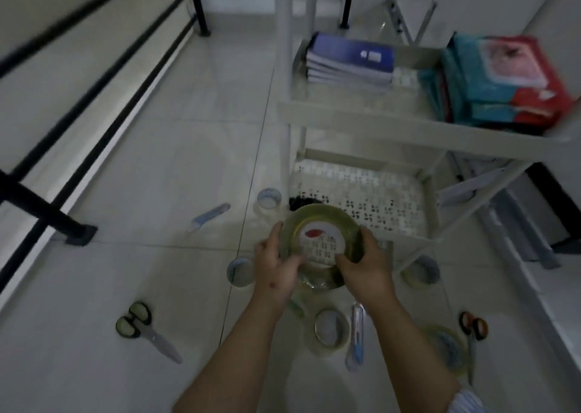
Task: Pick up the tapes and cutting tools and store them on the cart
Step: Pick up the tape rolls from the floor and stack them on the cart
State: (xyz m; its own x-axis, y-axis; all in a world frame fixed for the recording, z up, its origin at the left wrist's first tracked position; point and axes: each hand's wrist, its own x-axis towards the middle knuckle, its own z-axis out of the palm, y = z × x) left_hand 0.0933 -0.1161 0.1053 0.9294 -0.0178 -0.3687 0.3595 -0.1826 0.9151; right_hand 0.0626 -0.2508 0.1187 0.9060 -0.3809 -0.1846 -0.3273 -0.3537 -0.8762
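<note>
Both hands hold a large roll of clear tape [317,216] just in front of the white cart's lower shelf [361,189]. My left hand [275,266] grips its left side and my right hand [364,263] its right side. Several smaller tape rolls lie on the floor: one by the cart's corner [269,199], one left of my hands [239,271], one under my arms [330,331], others at the right [421,271] [448,348]. Green-handled scissors [143,329] lie at the left, orange-handled scissors [471,337] at the right. A blue utility knife [210,216] and another [356,337] lie on the tiles.
The cart's upper shelf [377,123] carries a stack of blue notebooks [349,63] and teal-red packs [500,79]. A black metal frame [47,217] runs along the left. A white ledge [534,286] borders the right side.
</note>
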